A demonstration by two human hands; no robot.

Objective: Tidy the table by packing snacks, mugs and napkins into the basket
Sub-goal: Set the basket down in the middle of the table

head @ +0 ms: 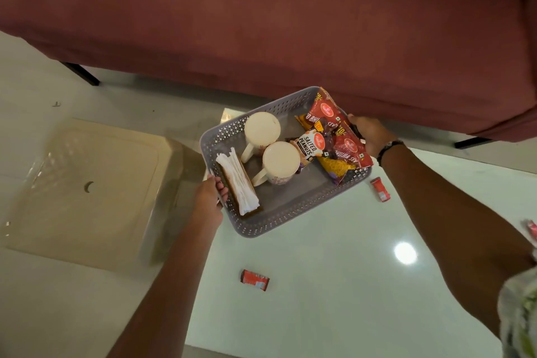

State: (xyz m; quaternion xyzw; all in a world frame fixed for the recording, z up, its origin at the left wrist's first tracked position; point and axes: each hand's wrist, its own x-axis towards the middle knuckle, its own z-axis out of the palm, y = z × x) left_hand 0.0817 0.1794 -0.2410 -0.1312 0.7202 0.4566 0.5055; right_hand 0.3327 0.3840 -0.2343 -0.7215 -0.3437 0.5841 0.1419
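Holding the grey perforated plastic basket (293, 216) at mid-frame, left hand (210, 197) and right hand (370, 135) grip opposite rims; red wrappers (255, 279) lie on the white glossy desk (334, 285) below, maroon sofa (261, 23) above

We are looking down at a big red sofa (261, 17) standing on a pale shiny floor (35, 78). A lamp is shining on the white table (334, 285).

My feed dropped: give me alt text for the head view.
Both hands, left hand and right hand, grip opposite ends of a grey basket holding two mugs, napkins and snack packets. Two small red wrappers lie on the white table.
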